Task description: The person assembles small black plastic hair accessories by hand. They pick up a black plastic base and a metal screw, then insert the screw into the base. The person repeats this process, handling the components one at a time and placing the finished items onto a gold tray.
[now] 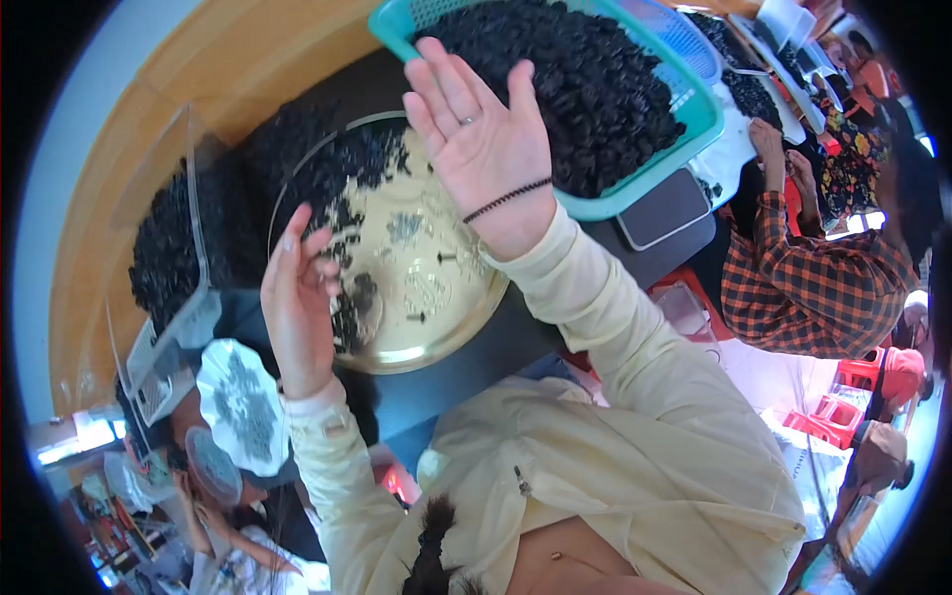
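My right hand (pixel 486 139) is raised with its palm turned up, fingers and thumb spread and nothing in it; a thin dark band circles the wrist. It hovers between a round gold-coloured tray (pixel 458 327) and a teal basket (pixel 702 129) heaped with small black parts (pixel 555 79). My left hand (pixel 302 297) stands edge-on at the tray's left side, fingers apart, with no held thing visible. On the tray lie loose black pieces (pixel 362 159), mostly along the far left, small silvery pieces (pixel 407 228) and a few single black pins (pixel 447 258).
Left of the tray, a clear plastic bin (pixel 198 213) stands by more black parts. A white scalloped dish (pixel 273 436) holds small grey pieces. A dark flat device (pixel 664 210) lies beside the basket. Co-workers sit at the right, one in a checked shirt (pixel 813 283), and at lower left.
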The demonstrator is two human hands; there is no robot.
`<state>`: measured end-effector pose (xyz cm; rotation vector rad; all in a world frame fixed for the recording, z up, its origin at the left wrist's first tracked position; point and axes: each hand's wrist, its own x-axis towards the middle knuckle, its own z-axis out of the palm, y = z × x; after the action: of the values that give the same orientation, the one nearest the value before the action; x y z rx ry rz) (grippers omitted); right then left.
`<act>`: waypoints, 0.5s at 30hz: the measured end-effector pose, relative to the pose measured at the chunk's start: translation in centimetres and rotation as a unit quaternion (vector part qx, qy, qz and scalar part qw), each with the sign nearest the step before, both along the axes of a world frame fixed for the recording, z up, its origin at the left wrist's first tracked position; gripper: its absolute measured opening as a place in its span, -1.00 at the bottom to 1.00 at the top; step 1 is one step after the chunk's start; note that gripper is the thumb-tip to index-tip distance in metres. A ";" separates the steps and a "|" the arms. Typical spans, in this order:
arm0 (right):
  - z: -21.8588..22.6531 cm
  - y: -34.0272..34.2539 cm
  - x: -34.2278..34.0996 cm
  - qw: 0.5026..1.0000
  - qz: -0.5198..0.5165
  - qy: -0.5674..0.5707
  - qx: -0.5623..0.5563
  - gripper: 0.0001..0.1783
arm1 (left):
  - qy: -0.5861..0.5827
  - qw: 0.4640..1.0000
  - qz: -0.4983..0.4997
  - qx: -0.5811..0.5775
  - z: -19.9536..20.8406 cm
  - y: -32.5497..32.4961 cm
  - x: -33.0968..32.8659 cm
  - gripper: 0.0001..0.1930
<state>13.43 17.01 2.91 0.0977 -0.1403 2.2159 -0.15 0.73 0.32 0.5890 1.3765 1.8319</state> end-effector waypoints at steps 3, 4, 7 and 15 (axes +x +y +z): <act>-2.8 -0.5 -0.5 0.988 0.043 -0.126 0.084 -0.33 | 0.079 0.993 -0.040 -0.080 0.3 0.3 -0.2 -0.62; -3.5 -0.5 -0.5 0.975 0.042 -0.185 0.116 -0.35 | 0.139 0.983 -0.035 -0.110 0.3 0.2 -0.3 -0.65; -4.4 -0.3 -0.1 0.885 0.062 -0.360 0.287 -0.59 | 0.341 0.925 -0.010 -0.166 -1.2 0.3 -1.2 -0.74; -7.9 1.7 0.8 0.332 -0.210 -0.555 0.733 -0.76 | 0.636 0.744 0.005 -0.207 -2.6 0.7 -0.4 -0.76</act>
<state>14.23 18.71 -4.96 -0.4568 -2.4959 0.4937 -0.54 1.46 -2.30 1.7343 2.5101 0.8810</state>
